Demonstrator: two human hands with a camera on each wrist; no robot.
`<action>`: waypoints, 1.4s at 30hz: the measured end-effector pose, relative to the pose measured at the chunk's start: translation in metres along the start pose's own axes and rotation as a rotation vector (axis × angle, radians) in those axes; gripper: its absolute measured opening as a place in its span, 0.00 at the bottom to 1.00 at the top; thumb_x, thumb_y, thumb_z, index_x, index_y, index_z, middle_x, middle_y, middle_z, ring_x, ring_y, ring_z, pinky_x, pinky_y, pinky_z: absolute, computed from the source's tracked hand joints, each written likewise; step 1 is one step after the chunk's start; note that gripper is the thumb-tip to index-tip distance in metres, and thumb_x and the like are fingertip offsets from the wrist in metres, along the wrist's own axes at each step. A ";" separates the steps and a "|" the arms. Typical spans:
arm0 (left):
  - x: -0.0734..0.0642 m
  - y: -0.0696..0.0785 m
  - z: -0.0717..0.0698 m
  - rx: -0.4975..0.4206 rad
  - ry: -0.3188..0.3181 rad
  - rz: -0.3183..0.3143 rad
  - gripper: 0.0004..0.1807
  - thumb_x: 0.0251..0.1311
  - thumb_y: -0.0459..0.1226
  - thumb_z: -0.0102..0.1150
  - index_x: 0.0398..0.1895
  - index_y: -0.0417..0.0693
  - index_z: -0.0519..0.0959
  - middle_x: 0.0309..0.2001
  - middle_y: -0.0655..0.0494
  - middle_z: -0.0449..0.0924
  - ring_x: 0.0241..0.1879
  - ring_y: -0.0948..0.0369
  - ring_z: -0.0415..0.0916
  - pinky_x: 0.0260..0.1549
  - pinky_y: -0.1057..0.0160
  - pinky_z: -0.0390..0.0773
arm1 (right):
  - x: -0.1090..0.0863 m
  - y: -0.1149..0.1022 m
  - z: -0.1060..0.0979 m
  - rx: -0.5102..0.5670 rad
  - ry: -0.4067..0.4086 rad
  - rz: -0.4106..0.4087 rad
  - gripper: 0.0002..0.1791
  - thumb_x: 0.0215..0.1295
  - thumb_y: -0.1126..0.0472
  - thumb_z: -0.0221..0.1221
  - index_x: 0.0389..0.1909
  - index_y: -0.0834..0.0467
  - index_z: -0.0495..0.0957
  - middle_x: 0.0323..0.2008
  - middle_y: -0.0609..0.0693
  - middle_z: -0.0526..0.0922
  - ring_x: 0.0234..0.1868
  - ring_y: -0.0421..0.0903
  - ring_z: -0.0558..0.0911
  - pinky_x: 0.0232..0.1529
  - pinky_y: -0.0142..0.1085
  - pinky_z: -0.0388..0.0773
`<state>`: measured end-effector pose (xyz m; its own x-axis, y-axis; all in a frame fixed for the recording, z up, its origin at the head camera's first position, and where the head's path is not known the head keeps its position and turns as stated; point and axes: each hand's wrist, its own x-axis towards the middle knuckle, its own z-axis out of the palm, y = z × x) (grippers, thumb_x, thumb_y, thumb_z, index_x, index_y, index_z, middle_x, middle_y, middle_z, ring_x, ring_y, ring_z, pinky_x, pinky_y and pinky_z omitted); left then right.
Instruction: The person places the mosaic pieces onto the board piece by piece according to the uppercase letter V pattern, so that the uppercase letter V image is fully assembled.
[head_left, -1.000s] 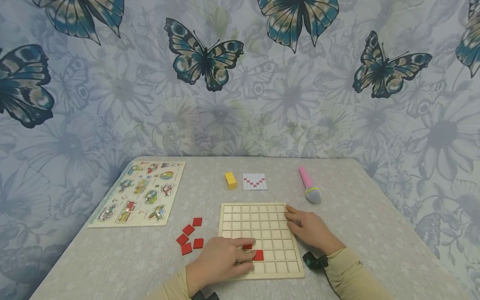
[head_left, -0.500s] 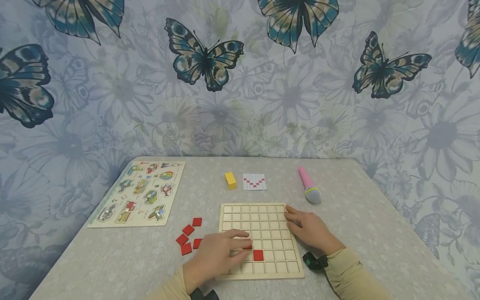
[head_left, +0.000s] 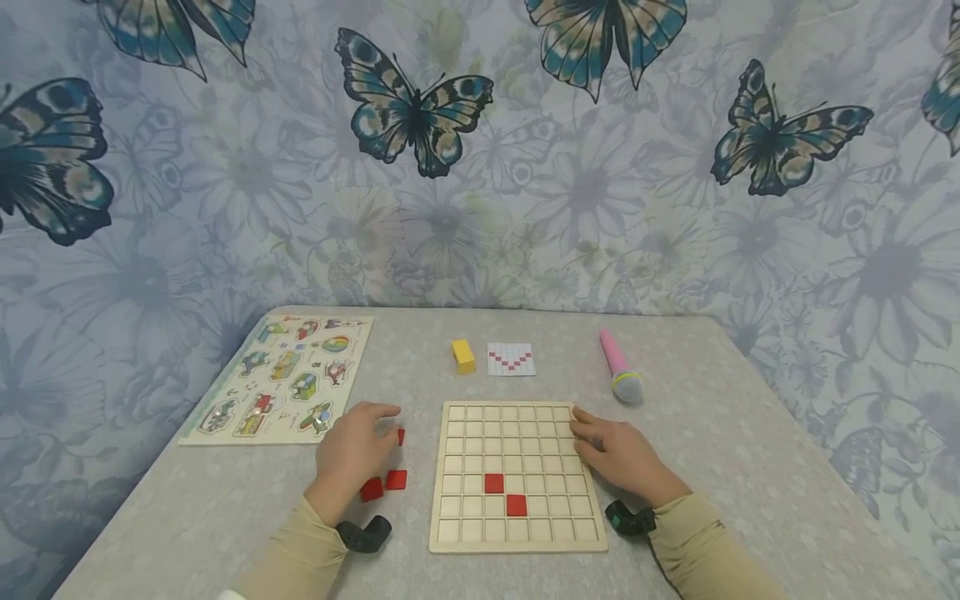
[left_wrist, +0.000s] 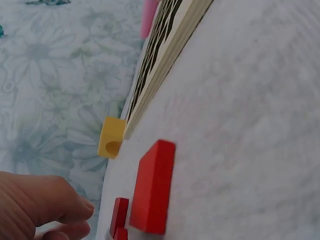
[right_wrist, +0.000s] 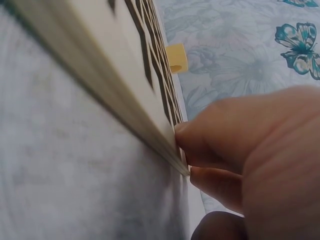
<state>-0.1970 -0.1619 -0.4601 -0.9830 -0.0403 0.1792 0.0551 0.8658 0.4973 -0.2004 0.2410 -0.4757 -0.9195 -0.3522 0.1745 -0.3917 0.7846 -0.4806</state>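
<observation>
Tiles [head_left: 397, 480], red and loose, on the table [head_left: 420, 575] to the left of the wooden grid board [head_left: 551, 483] and apart from it. Left hand [head_left: 352, 454] over the far part of the cluster, clearly nearer to it than the right. Thumb and forefinger spread, pointing toward the board; no tile visible between them, remaining fingers largely out of sight. Governing relation: one tile just showing past the thumb tip, two others nearer the person, beside the heel of the hand; any more hidden beneath. Square faces, hence no long axis to match; one tile nearly squared with the grid, its neighbour slightly askew. Right hand [head_left: 626, 458] at the board's far right corner, fingers loose, tips resting against the edge. Placed pair [head_left: 494, 483] seated corner to corner in the third and second rows from the near side.
</observation>
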 end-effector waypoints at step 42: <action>0.000 -0.004 0.003 -0.005 -0.108 0.016 0.17 0.57 0.43 0.73 0.51 0.58 0.88 0.52 0.53 0.86 0.51 0.52 0.84 0.36 0.55 0.80 | -0.002 0.002 -0.001 -0.001 -0.011 -0.003 0.23 0.73 0.56 0.61 0.65 0.61 0.79 0.72 0.54 0.73 0.70 0.56 0.74 0.66 0.53 0.73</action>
<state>-0.1981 -0.1635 -0.4647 -0.9951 0.0276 0.0949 0.0716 0.8634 0.4994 -0.1991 0.2435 -0.4763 -0.9180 -0.3597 0.1667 -0.3943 0.7843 -0.4790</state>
